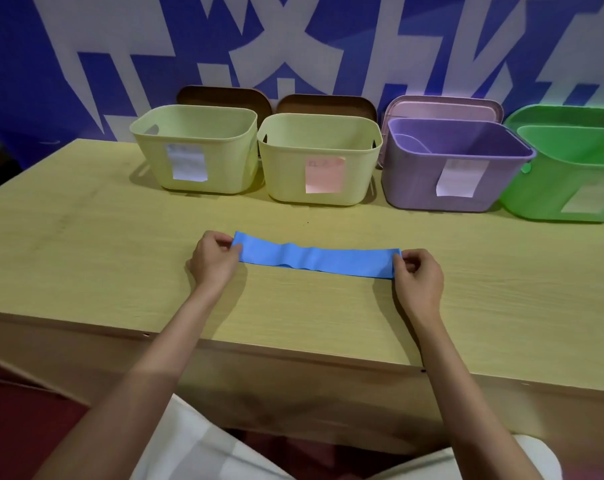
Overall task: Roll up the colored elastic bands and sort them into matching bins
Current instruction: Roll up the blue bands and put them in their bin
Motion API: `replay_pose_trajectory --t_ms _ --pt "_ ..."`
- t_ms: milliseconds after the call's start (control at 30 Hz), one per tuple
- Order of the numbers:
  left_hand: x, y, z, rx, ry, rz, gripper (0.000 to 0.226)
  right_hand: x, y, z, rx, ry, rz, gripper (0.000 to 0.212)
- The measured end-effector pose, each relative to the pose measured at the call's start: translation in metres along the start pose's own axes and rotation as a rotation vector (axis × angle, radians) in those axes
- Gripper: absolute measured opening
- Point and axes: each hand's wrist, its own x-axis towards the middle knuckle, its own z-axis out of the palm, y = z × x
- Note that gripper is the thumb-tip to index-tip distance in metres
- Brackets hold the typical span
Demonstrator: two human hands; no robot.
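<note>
Pinching each short end of the blue elastic band (pixel 316 260), you hold it spread flat on the desk (pixel 85 244), running left to right in front of you. Your left hand (pixel 214 258) has its thumb and fingers closed on the band's left edge; your right hand (pixel 419 276) grips the right edge the same way. The band lies unrolled, with a few shallow wrinkles near its middle.

Along the far edge of the desk stand 4 bins in a row, well apart from the band. From left to right: 1 pale yellow bin (pixel 196 150) with a white label, a 2nd pale yellow bin (pixel 319 161) with a pink label, a purple bin (pixel 456 168) with a white label, and a green bin (pixel 570 174) partly cut off at the right. Lids lean behind them against a blue and white wall (pixel 23 64).
</note>
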Motion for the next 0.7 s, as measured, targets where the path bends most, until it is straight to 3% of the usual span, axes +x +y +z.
replay_pose_trajectory --t_ms 133,233,333,467,567,700 --pt "-0.003 0.007 -0.009 -0.414 -0.091 -0.014 0.027 -0.001 0.0 -0.002 0.17 0.015 -0.023 0.005" --pt "-0.003 0.011 -0.019 -0.588 -0.132 -0.033 0.031 0.006 -0.001 -0.004 0.304 -0.021 -0.026 0.015" --pt "0.002 0.017 -0.029 -0.631 -0.177 0.03 0.024 0.018 -0.004 -0.01 0.276 -0.126 -0.057 0.021" --pt "0.011 0.027 -0.042 -0.657 -0.203 0.108 0.02 0.044 -0.01 -0.02 0.273 -0.218 -0.063 0.013" --pt "0.014 0.032 -0.05 -0.655 -0.236 0.198 0.021 0.06 -0.018 -0.024 0.356 -0.276 -0.03 0.026" --pt "0.005 0.035 -0.062 -0.54 -0.394 0.39 0.021 0.07 -0.029 -0.021 0.425 -0.276 -0.038 0.027"
